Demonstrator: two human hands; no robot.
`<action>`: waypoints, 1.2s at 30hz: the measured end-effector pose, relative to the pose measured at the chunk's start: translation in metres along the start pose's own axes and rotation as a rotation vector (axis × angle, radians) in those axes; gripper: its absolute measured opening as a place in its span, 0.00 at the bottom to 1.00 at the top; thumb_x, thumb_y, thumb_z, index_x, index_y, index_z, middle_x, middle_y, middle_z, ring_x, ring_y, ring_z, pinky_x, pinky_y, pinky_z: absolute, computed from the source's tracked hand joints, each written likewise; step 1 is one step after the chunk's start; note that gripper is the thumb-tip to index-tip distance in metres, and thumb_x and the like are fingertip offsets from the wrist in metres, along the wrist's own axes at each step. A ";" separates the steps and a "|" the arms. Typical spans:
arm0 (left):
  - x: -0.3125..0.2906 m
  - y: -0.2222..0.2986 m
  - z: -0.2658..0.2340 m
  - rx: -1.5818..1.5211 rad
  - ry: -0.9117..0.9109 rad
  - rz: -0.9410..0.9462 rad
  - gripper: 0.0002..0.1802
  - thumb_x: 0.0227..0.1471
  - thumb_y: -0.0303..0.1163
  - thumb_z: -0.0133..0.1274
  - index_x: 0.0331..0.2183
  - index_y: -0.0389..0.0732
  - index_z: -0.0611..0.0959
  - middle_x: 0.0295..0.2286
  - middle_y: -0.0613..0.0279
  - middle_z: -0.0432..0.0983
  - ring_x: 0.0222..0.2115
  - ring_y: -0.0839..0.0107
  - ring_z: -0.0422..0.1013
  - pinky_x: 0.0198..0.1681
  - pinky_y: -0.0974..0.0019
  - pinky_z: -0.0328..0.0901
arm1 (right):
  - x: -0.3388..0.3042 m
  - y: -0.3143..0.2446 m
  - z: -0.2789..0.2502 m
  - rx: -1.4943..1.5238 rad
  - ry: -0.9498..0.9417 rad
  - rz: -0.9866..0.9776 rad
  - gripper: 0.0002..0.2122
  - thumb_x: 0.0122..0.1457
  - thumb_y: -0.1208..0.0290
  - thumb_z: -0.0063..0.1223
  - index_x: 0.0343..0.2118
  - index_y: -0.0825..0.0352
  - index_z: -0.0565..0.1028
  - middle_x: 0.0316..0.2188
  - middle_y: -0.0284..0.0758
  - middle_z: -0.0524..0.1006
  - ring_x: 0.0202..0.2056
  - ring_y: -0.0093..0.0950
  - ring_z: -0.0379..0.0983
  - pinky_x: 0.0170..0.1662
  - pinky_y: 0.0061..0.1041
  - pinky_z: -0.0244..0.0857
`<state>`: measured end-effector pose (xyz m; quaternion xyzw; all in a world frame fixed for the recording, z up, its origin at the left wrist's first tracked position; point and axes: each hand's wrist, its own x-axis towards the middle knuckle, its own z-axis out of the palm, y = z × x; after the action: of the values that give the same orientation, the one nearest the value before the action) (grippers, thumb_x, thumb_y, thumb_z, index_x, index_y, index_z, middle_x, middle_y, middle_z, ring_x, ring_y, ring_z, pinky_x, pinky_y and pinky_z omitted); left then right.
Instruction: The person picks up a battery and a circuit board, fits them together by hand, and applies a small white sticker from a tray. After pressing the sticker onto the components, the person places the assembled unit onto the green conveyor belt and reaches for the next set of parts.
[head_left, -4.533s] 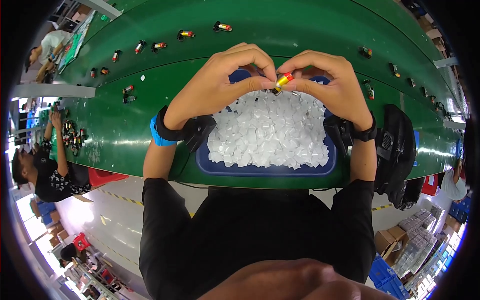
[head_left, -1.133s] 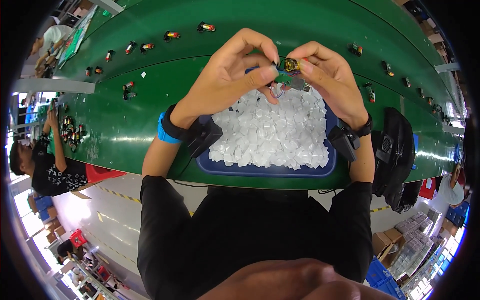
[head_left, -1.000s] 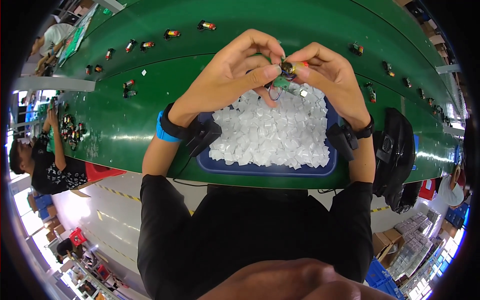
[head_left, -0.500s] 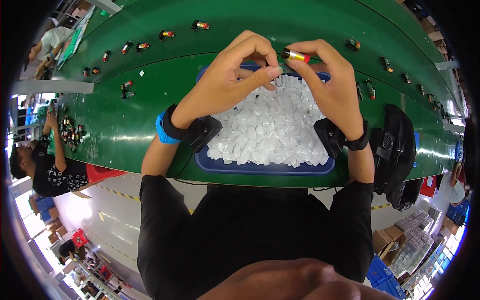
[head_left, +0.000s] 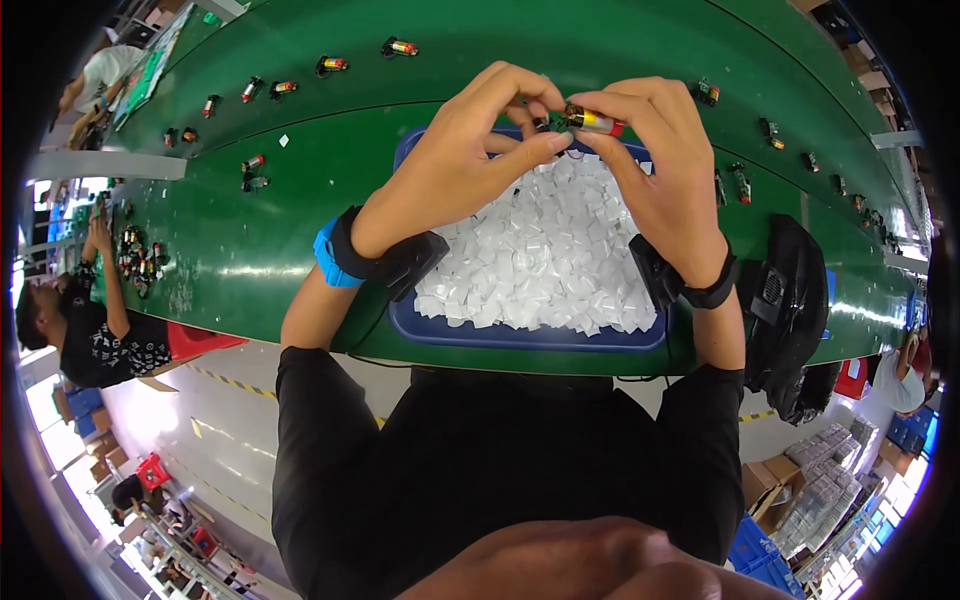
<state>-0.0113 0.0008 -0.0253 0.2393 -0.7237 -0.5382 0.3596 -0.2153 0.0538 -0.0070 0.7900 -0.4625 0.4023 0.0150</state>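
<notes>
Over the far edge of the blue tray, my two hands meet on one small assembly. My right hand pinches a cylindrical battery with a yellow, silver and red wrap. A small green and dark part, which looks like a circuit board, shows at the battery's left end. At that end my left hand is closed, thumb and fingertips on a small black part. Fingers partly hide how these pieces join. White film-like pieces heap in the tray below.
Similar battery assemblies lie along the green table, left and right. A black bag sits at the right edge. Two black devices are by my wrists. A co-worker works at the left beside a cluster of batteries.
The battery has tilted and shifted slightly down and right between my fingers. The black part and the green part at its end now show more. My hands remain over the tray.
</notes>
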 end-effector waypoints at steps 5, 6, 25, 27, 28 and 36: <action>0.000 -0.005 0.000 0.339 0.011 0.150 0.11 0.54 0.26 0.58 0.39 0.36 0.76 0.36 0.61 0.69 0.31 0.73 0.70 0.34 0.67 0.71 | -0.003 -0.004 -0.004 0.098 -0.092 0.098 0.12 0.50 0.81 0.63 0.38 0.65 0.77 0.36 0.32 0.77 0.38 0.29 0.71 0.38 0.26 0.65; -0.001 -0.004 -0.002 0.359 -0.010 0.134 0.10 0.54 0.26 0.58 0.39 0.36 0.77 0.36 0.61 0.69 0.31 0.73 0.70 0.34 0.66 0.70 | -0.002 -0.004 -0.004 0.143 -0.123 0.141 0.12 0.50 0.81 0.64 0.38 0.66 0.77 0.36 0.32 0.77 0.38 0.30 0.71 0.39 0.26 0.65; 0.000 -0.023 -0.020 -0.866 -0.129 -0.388 0.14 0.61 0.35 0.47 0.38 0.32 0.79 0.41 0.58 0.75 0.38 0.68 0.73 0.46 0.63 0.68 | -0.001 0.002 0.002 0.207 -0.137 -0.186 0.14 0.41 0.85 0.67 0.33 0.67 0.78 0.35 0.32 0.80 0.40 0.34 0.70 0.40 0.28 0.68; 0.002 -0.023 -0.020 -0.688 -0.162 -0.338 0.16 0.62 0.36 0.47 0.41 0.31 0.79 0.40 0.57 0.75 0.39 0.67 0.73 0.46 0.62 0.69 | -0.001 0.000 0.002 0.208 -0.144 -0.175 0.14 0.42 0.85 0.67 0.33 0.66 0.78 0.35 0.32 0.80 0.40 0.34 0.70 0.40 0.28 0.68; 0.002 -0.016 -0.019 -0.690 -0.160 -0.339 0.16 0.62 0.36 0.47 0.41 0.31 0.79 0.40 0.57 0.75 0.39 0.67 0.73 0.46 0.62 0.69 | -0.001 -0.002 0.001 0.225 -0.117 -0.119 0.15 0.42 0.85 0.67 0.34 0.66 0.79 0.36 0.31 0.80 0.40 0.34 0.70 0.40 0.28 0.68; -0.003 0.012 -0.005 -0.523 -0.124 -0.419 0.16 0.63 0.33 0.46 0.46 0.30 0.76 0.38 0.54 0.73 0.34 0.69 0.75 0.37 0.64 0.77 | 0.001 -0.004 -0.007 0.170 -0.057 -0.097 0.15 0.44 0.84 0.68 0.37 0.67 0.80 0.37 0.32 0.82 0.40 0.33 0.72 0.41 0.28 0.71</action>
<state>-0.0047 0.0035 -0.0139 0.2493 -0.5169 -0.7811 0.2460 -0.2164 0.0578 0.0001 0.8210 -0.3880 0.4164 -0.0459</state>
